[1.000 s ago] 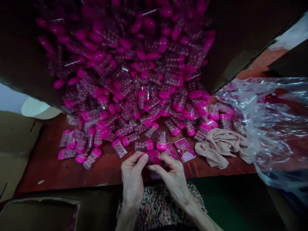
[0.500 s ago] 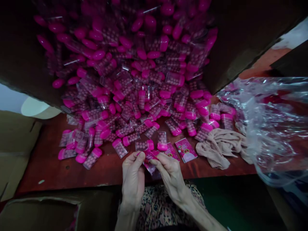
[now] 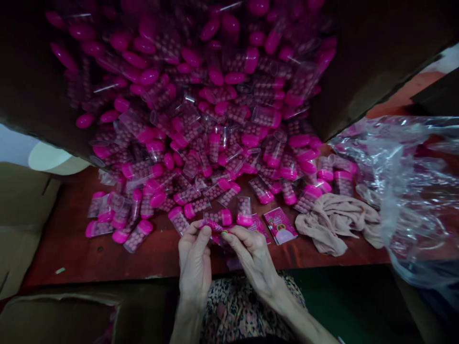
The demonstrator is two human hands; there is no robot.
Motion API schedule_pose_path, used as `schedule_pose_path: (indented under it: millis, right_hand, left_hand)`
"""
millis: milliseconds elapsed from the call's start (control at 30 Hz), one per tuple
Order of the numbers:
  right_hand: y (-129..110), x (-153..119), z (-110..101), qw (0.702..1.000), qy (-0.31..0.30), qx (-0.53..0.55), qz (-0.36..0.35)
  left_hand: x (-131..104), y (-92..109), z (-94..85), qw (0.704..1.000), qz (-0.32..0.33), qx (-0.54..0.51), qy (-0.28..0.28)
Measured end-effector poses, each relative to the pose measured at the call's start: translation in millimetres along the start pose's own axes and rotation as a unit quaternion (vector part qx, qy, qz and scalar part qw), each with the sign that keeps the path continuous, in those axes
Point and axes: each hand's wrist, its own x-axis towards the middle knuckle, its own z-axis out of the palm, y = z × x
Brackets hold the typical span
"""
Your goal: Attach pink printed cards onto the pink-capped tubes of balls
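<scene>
Landmark: clear plastic jar point(image 3: 244, 210), pink cap nearest me, pale balls inside; standing or lying, I cannot tell. Left hand point(image 3: 195, 260) and right hand point(image 3: 256, 258) pinch thin pink printed sheet point(image 3: 214, 229) between thumbs and fingertips, near side of jar, leftward. Sheet bent; I cannot read print, lower edge blurred. Similar pink printed packet point(image 3: 258, 227), right of jar, partly behind right hand. Jar heap point(image 3: 215, 98) beyond fades into shadow, cut off at top.

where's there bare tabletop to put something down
Largest patch: left front, between the lower-left bottles, left hand and table edge, bar a small scrap. A narrow strip fronts the rightmost packet. Crowded: the central bottle heap.
</scene>
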Motion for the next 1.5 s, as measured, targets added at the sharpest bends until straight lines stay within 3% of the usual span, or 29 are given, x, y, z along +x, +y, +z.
schedule_pose_path:
  millis: [267, 467, 533, 600, 700, 833, 1067, 1500]
  right_hand:
    - [2.5, 5.2, -3.6, 0.998, 0.01, -0.063, -0.007]
    - [8.7, 13.8, -21.8, 0.985, -0.023, -0.145, -0.095]
    - [13.6, 23.2, -35.6, 0.966, 0.009, -0.221, -0.132]
    - [19.0, 33.5, -48.5, 0.927, 0.019, -0.339, -0.159]
    - [24.2, 44.3, -59.5, 0.869, -0.02, -0.459, -0.184]
    - [21.4, 47.2, -61.9, 0.838, -0.046, -0.506, -0.2]
    - [16.6, 38.6, -69.0, 0.832, -0.06, -0.511, -0.209]
    - [25.9, 35.1, -59.7, 0.874, -0.016, -0.45, -0.183]
  left_hand:
    - [-3.1, 0.9, 0.9, 0.996, -0.001, 0.026, -0.083]
    - [-0.5, 2.8, 1.3, 1.0, -0.022, -0.003, -0.017]
    - [2.6, 5.0, -0.8, 0.999, -0.042, -0.032, -0.013]
    - [5.3, 7.4, -2.8, 0.997, -0.054, -0.058, -0.006]
    - [7.9, 10.0, -4.1, 0.994, -0.072, -0.088, 0.001]
    - [9.4, 12.3, -3.3, 0.988, -0.098, -0.121, 0.015]
    - [12.3, 20.9, 2.8, 0.985, -0.101, -0.13, 0.056]
    - [13.4, 17.2, -0.1, 0.986, -0.096, -0.115, 0.071]
